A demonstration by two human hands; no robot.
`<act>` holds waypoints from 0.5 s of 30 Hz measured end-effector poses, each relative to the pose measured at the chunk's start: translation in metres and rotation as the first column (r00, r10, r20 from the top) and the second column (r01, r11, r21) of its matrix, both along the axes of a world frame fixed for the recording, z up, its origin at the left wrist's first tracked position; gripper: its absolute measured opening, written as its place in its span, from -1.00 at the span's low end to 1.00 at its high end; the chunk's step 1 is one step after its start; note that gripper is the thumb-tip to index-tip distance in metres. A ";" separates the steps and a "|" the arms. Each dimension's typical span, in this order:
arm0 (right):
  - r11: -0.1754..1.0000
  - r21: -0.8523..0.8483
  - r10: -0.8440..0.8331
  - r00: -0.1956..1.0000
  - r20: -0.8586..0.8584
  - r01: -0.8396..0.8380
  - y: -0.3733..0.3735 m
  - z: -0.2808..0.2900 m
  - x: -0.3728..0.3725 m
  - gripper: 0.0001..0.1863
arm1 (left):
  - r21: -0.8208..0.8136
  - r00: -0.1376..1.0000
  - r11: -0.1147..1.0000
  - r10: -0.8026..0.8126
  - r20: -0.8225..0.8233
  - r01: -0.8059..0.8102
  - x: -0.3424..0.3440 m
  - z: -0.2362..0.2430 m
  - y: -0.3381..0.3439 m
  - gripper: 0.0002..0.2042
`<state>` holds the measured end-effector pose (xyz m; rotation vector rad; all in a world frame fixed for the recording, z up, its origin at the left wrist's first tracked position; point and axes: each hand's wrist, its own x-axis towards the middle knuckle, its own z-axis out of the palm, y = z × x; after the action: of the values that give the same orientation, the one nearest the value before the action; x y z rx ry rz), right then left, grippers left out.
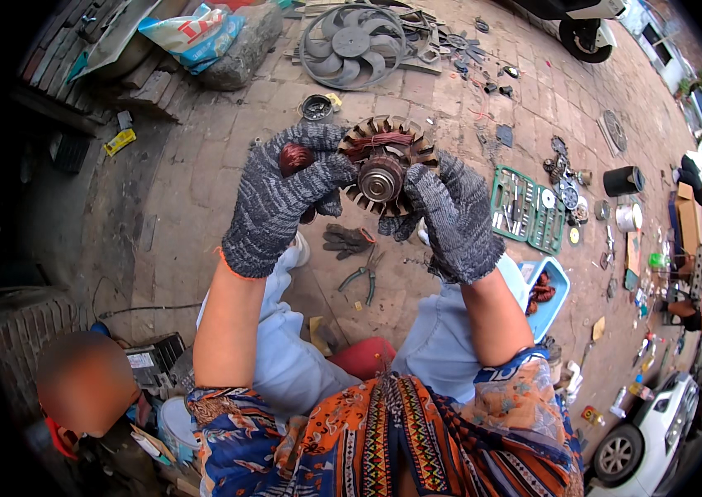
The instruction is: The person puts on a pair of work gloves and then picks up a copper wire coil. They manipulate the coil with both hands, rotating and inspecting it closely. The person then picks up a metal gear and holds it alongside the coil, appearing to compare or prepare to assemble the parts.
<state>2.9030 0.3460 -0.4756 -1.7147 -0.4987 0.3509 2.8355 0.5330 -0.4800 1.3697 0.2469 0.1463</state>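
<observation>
In front of my chest I hold a round motor core (380,186) with slots around its rim, a bearing-like hub in its middle and dark red copper wire across its upper part. My left hand (289,190), in a grey knitted glove, is closed on its left side. A bundle of copper wire (295,159) also shows within that hand's grip. My right hand (454,211), gloved alike, grips the right edge with the thumb near the hub. Below, between my feet, lie a dark glove (347,240) and a pair of pliers (361,277).
An open green tool case (527,207) and a blue basin (551,290) with copper coils are to my right. A fan (352,45) lies ahead with loose parts. A person (90,389) is at lower left. A white car (649,439) stands at lower right.
</observation>
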 end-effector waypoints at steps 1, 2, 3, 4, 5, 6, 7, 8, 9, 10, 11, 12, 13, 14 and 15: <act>1.000 -0.019 -0.005 1.000 0.022 0.006 0.000 0.000 0.000 -0.75 | -0.003 1.000 1.000 -0.006 -0.001 0.006 0.000 0.000 0.000 -0.72; 1.000 -0.019 0.007 1.000 0.013 -0.007 0.000 0.000 0.000 -0.75 | -0.005 1.000 1.000 -0.009 -0.001 0.009 0.000 0.001 0.000 -0.72; 1.000 -0.020 0.020 1.000 0.004 -0.020 -0.001 -0.001 0.001 -0.75 | -0.006 1.000 1.000 -0.011 -0.007 0.011 0.000 0.001 0.001 -0.72; 0.999 -0.020 0.033 0.999 -0.005 -0.033 -0.001 -0.002 0.001 -0.76 | -0.008 1.000 1.000 -0.013 -0.012 0.013 0.000 -0.001 0.003 -0.71; 0.998 0.012 0.054 0.998 0.018 -0.054 -0.001 -0.003 0.001 -0.77 | -0.009 1.000 1.000 -0.015 -0.019 0.015 0.000 -0.001 0.005 -0.71; 0.996 0.043 0.074 0.996 0.043 -0.075 -0.002 -0.004 0.001 -0.78 | -0.032 1.000 0.999 -0.021 -0.021 0.021 0.000 -0.001 0.006 -0.71; 0.992 0.075 0.093 0.993 0.067 -0.098 -0.002 -0.004 0.001 -0.79 | -0.056 0.999 0.998 -0.027 -0.022 0.026 -0.001 -0.001 0.006 -0.71; 0.988 0.104 0.106 0.990 0.093 -0.116 -0.002 -0.006 0.001 -0.80 | -0.081 0.999 0.996 -0.038 -0.023 0.036 0.001 -0.002 0.006 -0.70; 0.990 0.088 0.101 0.992 0.078 -0.108 -0.001 -0.008 0.001 -0.80 | -0.096 0.999 0.995 -0.037 -0.012 0.035 0.003 -0.004 0.006 -0.69; 0.992 0.072 0.096 0.993 0.064 -0.100 0.000 -0.010 0.000 -0.80 | -0.111 0.999 0.993 -0.036 -0.002 0.035 0.006 -0.008 0.004 -0.67; 0.993 0.059 0.095 0.994 0.047 -0.098 0.003 -0.010 -0.002 -0.80 | -0.124 1.000 0.992 -0.029 0.006 0.029 0.007 -0.013 0.004 -0.65; 0.998 0.046 0.037 0.998 0.043 -0.039 0.007 -0.002 -0.008 -0.80 | -0.205 0.994 0.973 -0.109 -0.017 0.103 0.005 -0.020 0.011 -0.55; 1.000 -0.020 0.016 0.988 0.151 -0.013 0.008 -0.002 -0.008 -0.81 | -0.339 0.994 0.936 -0.103 -0.021 0.090 0.006 -0.030 0.011 -0.52; 0.997 -0.081 0.002 0.966 0.257 0.020 0.009 -0.002 -0.007 -0.81 | -0.466 0.995 0.882 -0.096 -0.027 0.072 0.007 -0.034 0.008 -0.49; 0.989 -0.137 -0.006 0.933 0.361 0.059 0.010 -0.001 -0.007 -0.81 | -0.584 0.995 0.810 -0.090 -0.034 0.053 0.007 -0.036 0.007 -0.46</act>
<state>2.8964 0.3559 -0.4767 -1.9388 -0.7242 0.0453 2.8428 0.5398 -0.5161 0.7643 0.2625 -0.0374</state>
